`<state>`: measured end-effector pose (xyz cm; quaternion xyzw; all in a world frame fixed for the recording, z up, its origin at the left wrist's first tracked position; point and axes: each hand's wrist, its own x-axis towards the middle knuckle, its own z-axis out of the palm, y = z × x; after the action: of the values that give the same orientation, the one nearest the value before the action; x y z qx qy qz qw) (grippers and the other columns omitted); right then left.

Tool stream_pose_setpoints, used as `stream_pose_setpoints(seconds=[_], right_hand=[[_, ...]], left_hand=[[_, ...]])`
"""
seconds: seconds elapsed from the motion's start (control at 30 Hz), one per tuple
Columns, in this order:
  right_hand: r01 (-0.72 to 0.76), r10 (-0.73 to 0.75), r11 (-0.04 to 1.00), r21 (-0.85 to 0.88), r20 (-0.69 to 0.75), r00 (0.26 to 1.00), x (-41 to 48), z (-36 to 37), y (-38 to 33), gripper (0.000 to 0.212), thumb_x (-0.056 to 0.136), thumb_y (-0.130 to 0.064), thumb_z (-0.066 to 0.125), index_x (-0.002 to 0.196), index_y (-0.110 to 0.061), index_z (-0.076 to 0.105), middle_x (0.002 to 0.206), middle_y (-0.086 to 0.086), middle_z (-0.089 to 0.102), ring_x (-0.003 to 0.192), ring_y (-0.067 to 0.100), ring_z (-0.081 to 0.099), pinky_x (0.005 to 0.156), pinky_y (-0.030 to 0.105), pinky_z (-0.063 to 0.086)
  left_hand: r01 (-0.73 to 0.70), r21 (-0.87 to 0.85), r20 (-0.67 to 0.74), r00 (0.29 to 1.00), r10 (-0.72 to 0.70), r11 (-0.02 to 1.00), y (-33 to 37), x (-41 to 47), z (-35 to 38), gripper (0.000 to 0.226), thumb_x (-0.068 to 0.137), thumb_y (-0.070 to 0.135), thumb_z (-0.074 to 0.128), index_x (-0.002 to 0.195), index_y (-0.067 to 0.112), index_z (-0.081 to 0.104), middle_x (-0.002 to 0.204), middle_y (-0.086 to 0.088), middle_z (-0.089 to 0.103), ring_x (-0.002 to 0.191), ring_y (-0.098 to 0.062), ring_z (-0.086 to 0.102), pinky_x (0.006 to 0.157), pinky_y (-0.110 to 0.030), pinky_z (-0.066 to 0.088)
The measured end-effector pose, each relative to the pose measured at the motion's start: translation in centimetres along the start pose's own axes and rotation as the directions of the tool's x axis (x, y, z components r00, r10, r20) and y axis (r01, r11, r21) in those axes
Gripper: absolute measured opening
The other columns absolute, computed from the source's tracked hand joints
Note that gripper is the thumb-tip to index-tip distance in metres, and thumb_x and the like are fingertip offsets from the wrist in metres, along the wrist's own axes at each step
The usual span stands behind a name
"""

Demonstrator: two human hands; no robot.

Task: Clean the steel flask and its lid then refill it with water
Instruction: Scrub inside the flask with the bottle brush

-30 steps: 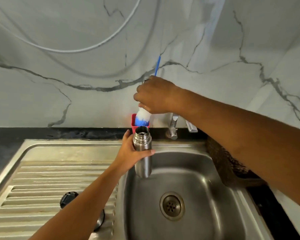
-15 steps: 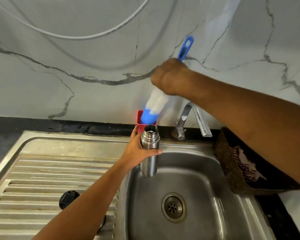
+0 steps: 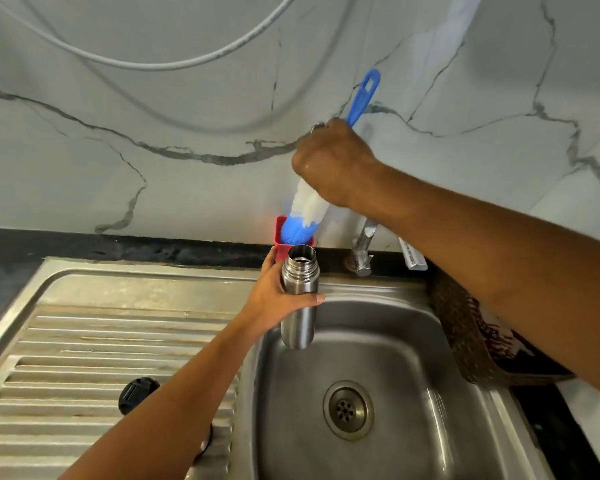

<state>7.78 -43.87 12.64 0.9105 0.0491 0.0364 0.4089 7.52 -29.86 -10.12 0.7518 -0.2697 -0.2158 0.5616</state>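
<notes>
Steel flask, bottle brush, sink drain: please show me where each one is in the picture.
steel flask (image 3: 298, 327): head view, on its lower body.
bottle brush (image 3: 307, 206): head view, on its white bristles.
sink drain (image 3: 348, 409): head view, on its perforated centre.

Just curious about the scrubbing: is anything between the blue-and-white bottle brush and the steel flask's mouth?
Nothing visible. The right hand holds the blue-and-white bottle brush just above and behind the cylindrical steel flask in the left hand; its mouth is uncapped, the round black lid lies on the drainboard.
</notes>
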Motion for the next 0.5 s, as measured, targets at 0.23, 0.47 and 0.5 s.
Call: stream_pose_setpoints(seconds=[0.23, 0.47, 0.5], right_hand=[[-0.027, 0.017, 0.997, 0.078, 0.123, 0.992, -0.2, 1.8, -2.7, 0.026, 0.092, -0.01, 0.069, 0.118, -0.012, 0.066, 0.116, 0.012, 0.066, 0.11, 0.032, 0.062, 0.091, 0.044, 0.045], [-0.005, 0.007, 0.999, -0.041, 0.037, 0.999, -0.6, 0.0, -0.1, 0.018, 0.092, -0.001, 0.065, 0.109, -0.006, 0.065, 0.106, 0.014, 0.064, 0.105, 0.034, 0.062, 0.093, 0.046, 0.046], [-0.003, 0.004, 0.998, -0.063, 0.026, 1.0, -0.5, -0.3, 0.1, 0.014, 0.092, -0.003, 0.066, 0.105, -0.006, 0.063, 0.102, 0.014, 0.063, 0.103, 0.034, 0.062, 0.092, 0.046, 0.046]], left_hand=[[0.01, -0.014, 0.007, 1.0, -0.01, 1.0, 0.0, 0.1, 0.5, 0.085, 0.059, 0.05, 0.097, 0.136, 0.036, 0.062, 0.169, 0.025, 0.011, 0.155, -0.017, 0.029, 0.126, -0.053, 0.031], [-0.007, -0.03, 0.011, 1.0, 0.007, 1.0, 0.0, 0.1, 0.2, 0.081, 0.066, 0.041, 0.098, 0.138, 0.033, 0.061, 0.167, 0.023, 0.016, 0.155, -0.015, 0.027, 0.127, -0.052, 0.03], [-0.008, -0.027, 0.008, 1.0, 0.008, 1.0, -0.1, 0.1, 0.3, 0.082, 0.066, 0.041, 0.097, 0.139, 0.033, 0.061, 0.167, 0.023, 0.016, 0.156, -0.015, 0.025, 0.127, -0.052, 0.029]])
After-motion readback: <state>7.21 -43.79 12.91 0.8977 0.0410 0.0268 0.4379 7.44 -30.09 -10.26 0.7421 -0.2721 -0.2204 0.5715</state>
